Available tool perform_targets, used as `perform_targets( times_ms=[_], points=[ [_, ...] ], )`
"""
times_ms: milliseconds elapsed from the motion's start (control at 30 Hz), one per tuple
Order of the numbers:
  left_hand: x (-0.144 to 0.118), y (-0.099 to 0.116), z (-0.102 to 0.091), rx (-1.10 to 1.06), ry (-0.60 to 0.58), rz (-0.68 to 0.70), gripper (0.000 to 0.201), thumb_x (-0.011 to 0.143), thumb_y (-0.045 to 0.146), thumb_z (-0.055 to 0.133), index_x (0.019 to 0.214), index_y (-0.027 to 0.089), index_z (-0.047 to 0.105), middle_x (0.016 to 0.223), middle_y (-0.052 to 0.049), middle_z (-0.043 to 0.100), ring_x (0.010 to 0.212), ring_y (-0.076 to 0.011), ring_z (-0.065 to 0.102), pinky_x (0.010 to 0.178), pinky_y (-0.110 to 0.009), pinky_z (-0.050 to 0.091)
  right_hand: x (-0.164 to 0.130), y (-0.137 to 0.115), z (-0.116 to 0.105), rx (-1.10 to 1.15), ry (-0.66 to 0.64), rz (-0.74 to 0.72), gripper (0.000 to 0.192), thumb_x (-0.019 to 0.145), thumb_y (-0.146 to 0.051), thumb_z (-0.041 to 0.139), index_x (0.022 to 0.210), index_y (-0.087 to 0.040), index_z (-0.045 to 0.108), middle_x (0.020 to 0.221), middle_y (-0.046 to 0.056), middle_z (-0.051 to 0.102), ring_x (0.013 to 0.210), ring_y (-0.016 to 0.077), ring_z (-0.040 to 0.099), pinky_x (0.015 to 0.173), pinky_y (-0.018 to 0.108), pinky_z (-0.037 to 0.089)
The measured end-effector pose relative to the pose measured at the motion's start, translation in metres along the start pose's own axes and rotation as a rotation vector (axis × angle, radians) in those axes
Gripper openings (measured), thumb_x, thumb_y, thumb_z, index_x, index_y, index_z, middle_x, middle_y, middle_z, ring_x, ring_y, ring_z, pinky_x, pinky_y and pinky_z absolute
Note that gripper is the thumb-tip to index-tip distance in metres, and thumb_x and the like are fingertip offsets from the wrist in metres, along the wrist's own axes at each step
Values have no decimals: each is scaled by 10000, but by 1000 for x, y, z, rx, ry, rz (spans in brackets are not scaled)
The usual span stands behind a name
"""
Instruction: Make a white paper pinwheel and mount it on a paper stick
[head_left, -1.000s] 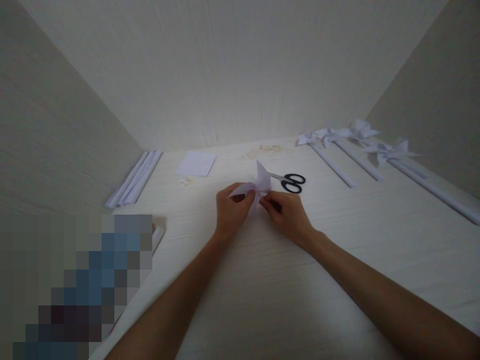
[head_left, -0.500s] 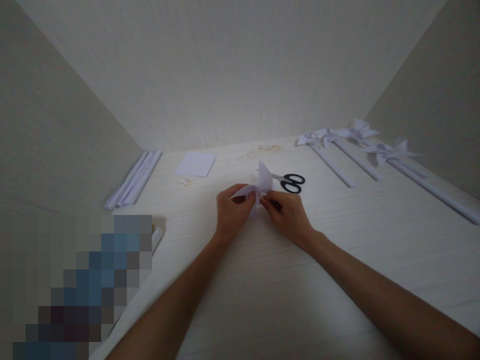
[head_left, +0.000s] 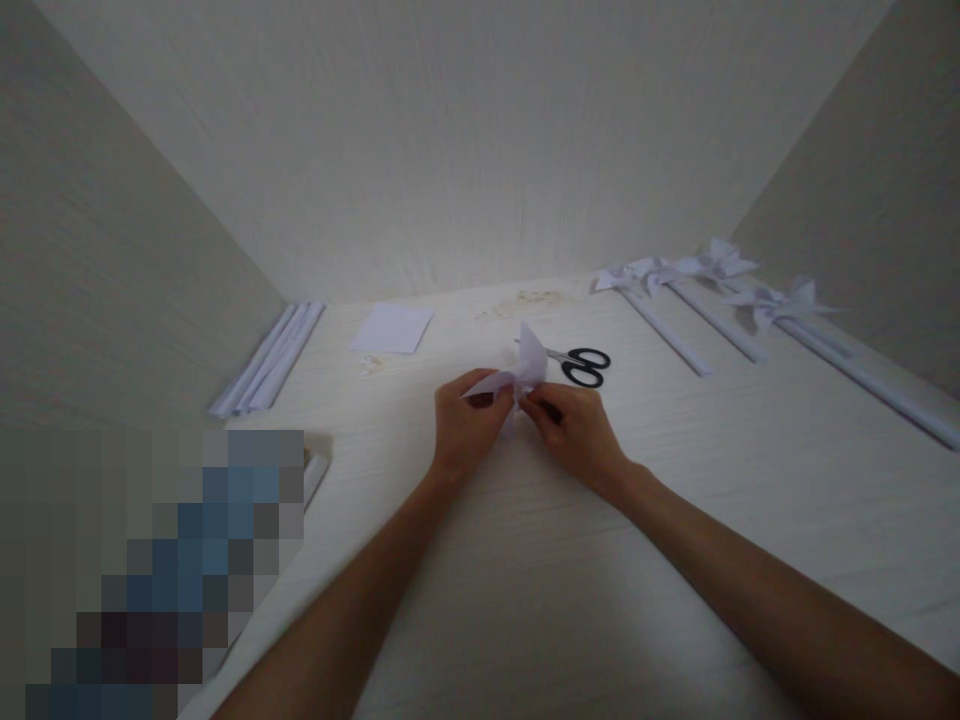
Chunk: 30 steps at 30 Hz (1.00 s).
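A white paper pinwheel (head_left: 532, 352) is between my two hands, above the middle of the white surface. My left hand (head_left: 469, 418) is closed, pinching it from the left near its centre, with one pointed blade sticking out over the fingers. From the right, the fingertips of my right hand (head_left: 571, 425) press together at the same centre. Whatever small part sits between those fingertips is hidden. One blade stands upright above my hands. Just behind my right hand lie scissors (head_left: 585, 366) with black handles, their tips partly behind the paper.
Several finished paper pinwheels (head_left: 780, 303) on rolled sticks lie at the back right. Rolled paper sticks (head_left: 270, 360) rest in a bundle at the left, beside a square paper sheet (head_left: 393, 328). Walls (head_left: 480, 150) enclose the surface. The lower left is pixelated.
Hardly anything differs. My hands and the pinwheel have shifted very slightly to the right, with the same pinching grip.
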<state>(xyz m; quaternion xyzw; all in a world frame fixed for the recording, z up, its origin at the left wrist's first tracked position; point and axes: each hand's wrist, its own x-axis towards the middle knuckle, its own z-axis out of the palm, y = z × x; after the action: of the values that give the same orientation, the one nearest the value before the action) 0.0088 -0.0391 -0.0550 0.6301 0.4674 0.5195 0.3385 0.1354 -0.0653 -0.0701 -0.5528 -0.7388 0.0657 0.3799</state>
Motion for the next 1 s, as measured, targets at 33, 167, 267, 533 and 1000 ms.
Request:
perform_targets(
  times_ms=[33, 167, 267, 533, 1000],
  points=[
    [0, 0, 0, -2, 1, -2, 56, 617, 142, 584, 638, 127, 634, 581, 6, 635, 532, -88, 575, 491, -156, 447, 0, 0, 0, -7, 4, 5, 209, 764, -193, 488, 561, -153, 517, 524, 4, 531, 476, 97, 441, 486, 222, 290],
    [0, -1, 0, -11, -6, -9, 69, 621, 148, 584, 659, 124, 636, 600, 1, 640, 549, -91, 585, 516, -159, 459, 0, 0, -1, -12, 5, 28, 213, 757, -194, 493, 548, -155, 505, 502, -5, 511, 464, 95, 431, 477, 220, 285],
    [0, -1, 0, -17, -7, -24, 72, 619, 152, 586, 663, 121, 634, 606, -2, 641, 552, -92, 587, 522, -161, 463, 0, -1, -1, -14, 6, 40, 208, 753, -195, 501, 550, -153, 509, 493, -7, 507, 460, 94, 435, 476, 218, 286],
    [0, 1, 0, -14, 12, -31, 47, 606, 145, 592, 630, 128, 629, 562, 9, 624, 524, -90, 573, 490, -160, 454, 0, -1, 0, -20, 24, 13, 210, 768, -217, 495, 575, -149, 539, 517, 3, 537, 472, 97, 459, 486, 217, 301],
    [2, -1, -1, -93, 29, -101, 50, 585, 132, 608, 628, 122, 629, 568, 8, 618, 522, -83, 561, 489, -161, 441, -2, 0, 1, -5, 83, 15, 193, 777, -259, 503, 625, -159, 568, 539, 3, 556, 480, 98, 465, 487, 213, 314]
  ],
)
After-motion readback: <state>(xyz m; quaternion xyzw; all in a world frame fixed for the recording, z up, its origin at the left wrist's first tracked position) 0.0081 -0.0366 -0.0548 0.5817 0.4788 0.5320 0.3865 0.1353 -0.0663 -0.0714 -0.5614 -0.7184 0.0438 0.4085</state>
